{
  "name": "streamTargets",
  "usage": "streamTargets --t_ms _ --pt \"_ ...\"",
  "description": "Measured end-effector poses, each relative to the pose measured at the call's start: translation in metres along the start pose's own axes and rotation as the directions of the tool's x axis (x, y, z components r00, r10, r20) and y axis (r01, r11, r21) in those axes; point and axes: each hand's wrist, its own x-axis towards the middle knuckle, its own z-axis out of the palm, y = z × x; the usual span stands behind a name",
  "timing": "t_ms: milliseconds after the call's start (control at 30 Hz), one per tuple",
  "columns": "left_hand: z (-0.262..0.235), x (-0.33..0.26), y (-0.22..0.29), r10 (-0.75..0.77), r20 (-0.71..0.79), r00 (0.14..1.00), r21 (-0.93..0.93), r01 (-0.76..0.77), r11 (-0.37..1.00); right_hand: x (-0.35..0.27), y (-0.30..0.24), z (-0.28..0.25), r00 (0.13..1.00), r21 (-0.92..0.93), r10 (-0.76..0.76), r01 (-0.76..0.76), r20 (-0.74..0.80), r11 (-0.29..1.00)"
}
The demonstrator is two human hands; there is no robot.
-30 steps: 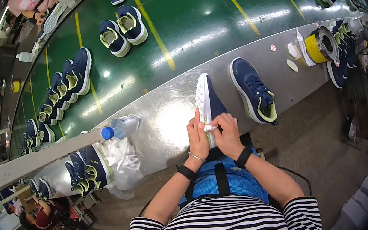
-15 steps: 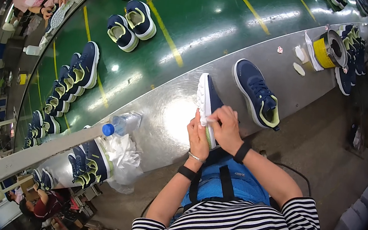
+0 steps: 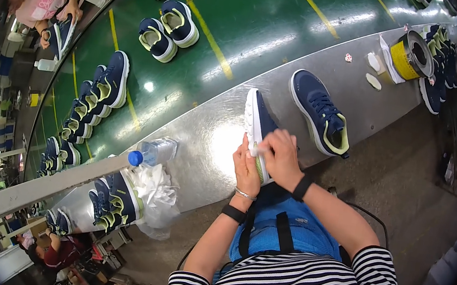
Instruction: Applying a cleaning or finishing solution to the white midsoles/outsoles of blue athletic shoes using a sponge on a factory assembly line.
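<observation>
A navy sneaker [image 3: 264,115] with a white sole lies tipped on its side on the metal ledge, toe pointing away from me. My left hand [image 3: 246,171] is closed around its sole side near the heel, fingers along the white midsole. Over the shoe's near half, my right hand [image 3: 281,155] is pinched with its fingertips at the midsole edge. A small whitish bit shows at those fingertips, too blurred to name. To the right, a second navy sneaker [image 3: 320,111] with a lime lining rests upright, untouched by either hand.
Beyond the ledge, a green conveyor [image 3: 244,23] carries several sneakers [image 3: 169,30]. A blue-capped bottle [image 3: 157,152] and crumpled white paper [image 3: 154,186] lie left, near a pale metal bar [image 3: 49,191]. A yellow-banded can [image 3: 407,59] stands right. Across the belt, a person [image 3: 45,0] handles a shoe.
The shoes on the conveyor have shifted slightly right. The person across has turned their shoe, showing its navy upper. My hands stay at the same spot on the sneaker.
</observation>
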Motion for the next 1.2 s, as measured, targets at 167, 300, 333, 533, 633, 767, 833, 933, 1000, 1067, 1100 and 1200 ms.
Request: streamTargets --t_ms 167,300,333,533,633,767,833,933,1000,1067,1100,1200 --pt "-0.002 0.001 0.0 -0.057 0.01 0.998 0.006 0.057 0.998 0.004 0.006 0.002 0.993 -0.014 -0.09 0.089 -0.071 0.996" --pt "-0.003 -0.004 -0.005 -0.038 -0.044 0.998 -0.033 0.037 0.999 -0.013 0.004 0.003 0.999 -0.043 -0.036 0.037 0.033 0.998" --pt "-0.003 -0.003 0.0 -0.033 -0.023 0.999 -0.014 0.032 0.999 -0.002 0.003 0.003 0.999 -0.046 -0.036 0.037 0.028 0.998" --pt "-0.002 -0.002 -0.001 0.021 -0.052 0.998 0.05 -0.018 0.999 0.045 0.005 0.013 0.976 0.055 -0.019 0.032 -0.215 0.998" --pt "-0.002 -0.003 -0.01 0.005 -0.057 0.998 0.026 -0.004 1.0 0.03 0.009 0.013 0.976 -0.011 -0.125 0.125 -0.178 0.992" --pt "-0.003 -0.003 -0.015 0.016 -0.055 0.998 0.007 -0.016 1.0 -0.015 0.01 0.013 0.987 -0.013 -0.148 0.148 -0.061 0.989" --pt "-0.005 -0.002 -0.013 -0.022 -0.048 0.999 -0.008 0.021 1.0 -0.032 0.005 0.009 0.988 -0.01 -0.151 0.151 -0.034 0.989" --pt "-0.012 0.002 -0.009 -0.023 0.01 1.0 0.023 0.023 0.999 -0.079 0.016 0.005 0.981 -0.034 -0.17 0.174 0.098 0.984" --pt "-0.013 0.004 -0.01 -0.116 -0.014 0.993 -0.267 0.109 0.958 -0.117 0.021 -0.001 0.965 0.012 -0.098 0.098 0.242 0.995" --pt "-0.012 0.01 0.012 -0.246 0.018 0.969 -0.573 0.212 0.792 -0.125 0.031 -0.011 0.982 0.087 0.012 -0.029 0.189 0.996" --pt "-0.015 0.007 0.014 -0.242 0.014 0.97 -0.57 0.207 0.795 -0.119 0.024 -0.02 0.978 0.225 0.129 -0.164 0.164 0.96" --pt "-0.021 0.007 0.028 -0.437 0.086 0.895 -0.79 0.329 0.518 -0.098 0.007 -0.036 0.907 0.526 0.36 -0.421 0.22 0.739"
